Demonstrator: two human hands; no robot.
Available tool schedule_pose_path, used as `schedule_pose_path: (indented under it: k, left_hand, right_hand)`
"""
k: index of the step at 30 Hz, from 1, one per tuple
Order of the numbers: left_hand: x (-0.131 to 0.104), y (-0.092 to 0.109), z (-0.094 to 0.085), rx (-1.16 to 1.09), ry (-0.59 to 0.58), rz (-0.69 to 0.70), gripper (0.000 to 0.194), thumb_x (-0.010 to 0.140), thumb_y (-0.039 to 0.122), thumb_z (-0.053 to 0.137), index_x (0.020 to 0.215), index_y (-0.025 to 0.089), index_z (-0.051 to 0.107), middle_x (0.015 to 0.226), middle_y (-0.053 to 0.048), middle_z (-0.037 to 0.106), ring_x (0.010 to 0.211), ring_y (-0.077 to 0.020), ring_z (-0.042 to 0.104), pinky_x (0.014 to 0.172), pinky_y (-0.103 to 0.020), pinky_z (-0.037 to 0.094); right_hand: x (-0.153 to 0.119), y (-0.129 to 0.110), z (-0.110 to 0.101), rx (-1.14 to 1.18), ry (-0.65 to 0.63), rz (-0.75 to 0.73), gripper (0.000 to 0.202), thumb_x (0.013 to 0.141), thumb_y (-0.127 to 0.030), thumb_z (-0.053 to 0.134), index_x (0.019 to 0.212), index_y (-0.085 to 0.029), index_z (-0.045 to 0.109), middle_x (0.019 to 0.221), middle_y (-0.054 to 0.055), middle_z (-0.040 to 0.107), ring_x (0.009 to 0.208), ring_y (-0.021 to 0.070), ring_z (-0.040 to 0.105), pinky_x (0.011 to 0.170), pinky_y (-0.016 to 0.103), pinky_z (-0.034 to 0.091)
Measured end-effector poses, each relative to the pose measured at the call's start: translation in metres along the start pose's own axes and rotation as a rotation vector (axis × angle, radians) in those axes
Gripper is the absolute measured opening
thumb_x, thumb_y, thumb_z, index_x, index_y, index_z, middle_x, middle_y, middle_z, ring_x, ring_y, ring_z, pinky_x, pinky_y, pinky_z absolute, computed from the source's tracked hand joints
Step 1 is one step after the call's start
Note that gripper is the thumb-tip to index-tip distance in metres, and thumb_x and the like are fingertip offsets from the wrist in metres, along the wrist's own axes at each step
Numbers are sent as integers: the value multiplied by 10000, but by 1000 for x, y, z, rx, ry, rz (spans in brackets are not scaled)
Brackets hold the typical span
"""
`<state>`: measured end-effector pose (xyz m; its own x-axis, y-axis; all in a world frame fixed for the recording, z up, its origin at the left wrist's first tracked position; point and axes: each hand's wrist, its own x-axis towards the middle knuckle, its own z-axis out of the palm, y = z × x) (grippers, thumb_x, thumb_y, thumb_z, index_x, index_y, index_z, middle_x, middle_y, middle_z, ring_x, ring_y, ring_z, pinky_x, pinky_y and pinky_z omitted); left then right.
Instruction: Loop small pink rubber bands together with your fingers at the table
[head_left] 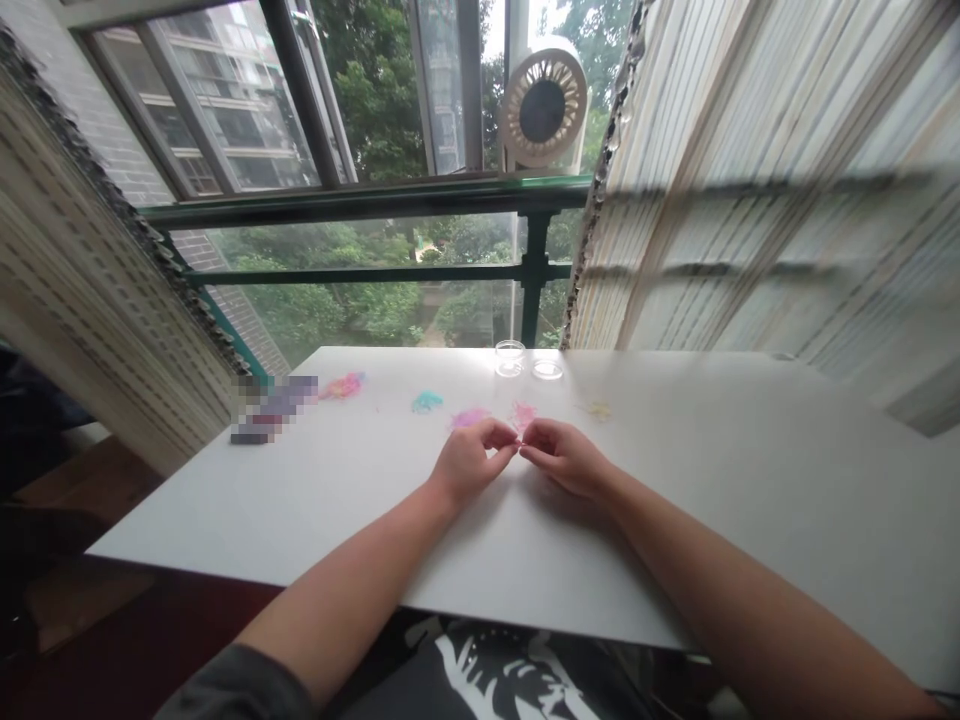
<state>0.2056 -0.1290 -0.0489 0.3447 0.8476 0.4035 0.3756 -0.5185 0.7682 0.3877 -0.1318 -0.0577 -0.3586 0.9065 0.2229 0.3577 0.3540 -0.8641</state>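
Observation:
My left hand (472,460) and my right hand (562,458) meet over the white table, thumbs and forefingers pinched. A tiny reddish bit shows where the fingertips meet; its kind is too small to make out. Just beyond the hands lie a pink pile (523,412) and a purple-pink pile (470,416) of tiny loose pieces, partly behind the fingers. Farther left are a teal pile (427,401) and a larger mixed pink and orange pile (345,386). A thin scatter of yellow pieces (598,410) sits to the right.
A clear round container (509,360) and a clear shallow lid or dish (547,370) stand near the far edge of the white table (315,500). A blurred-out dark object (276,410) lies at the left edge. Behind are a fan (543,110), green railing (360,205) and curtains.

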Motion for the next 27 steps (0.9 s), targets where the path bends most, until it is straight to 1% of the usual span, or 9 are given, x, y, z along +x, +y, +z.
schedule_pose_path:
  k: [3,9,14,20,24,27]
  left_hand:
    - [-1,-2,0,-2,-14,2,141,751,281,621,838,175,655,809,-38,708,735,-135,659,730,-251,539]
    - [0,-8,-4,6,-121,3,164,748,235,599,889,163,641,829,-42,702,695,-115,634,723,-244,525]
    - [1,-9,-5,7,-149,7,177,750,241,591,892,148,643,834,-47,694,695,-114,620,708,-247,517]
    - [0,-11,-4,13,-150,6,206,782,295,581,914,151,645,842,-51,686,713,-119,613,695,-242,509]
    - [0,-10,-4,-16,-129,39,206,783,271,585,943,155,644,867,-46,683,712,-107,608,715,-236,507]
    - [0,-9,-4,-26,-118,72,177,782,245,586,919,156,653,867,-43,685,709,-101,603,716,-226,502]
  right_hand:
    - [0,-2,0,-2,5,1,219,778,-384,569,731,-176,520,552,-52,419,523,91,359,497,235,291]
    - [-1,-8,-2,-41,23,23,167,770,-326,554,719,-169,534,551,-45,441,525,95,381,504,233,307]
    - [-2,-5,-2,-54,20,26,155,771,-307,554,714,-164,542,549,-45,446,521,93,387,501,230,305]
    - [-2,-1,-2,-81,-21,6,164,778,-308,555,698,-165,547,552,-46,443,528,93,383,508,232,303]
    - [-1,0,-2,-72,-21,10,172,780,-311,551,686,-166,541,545,-46,437,523,92,380,500,230,297]
    - [-2,-1,-2,-73,-25,10,172,780,-307,552,687,-162,548,548,-44,437,523,91,377,505,231,302]
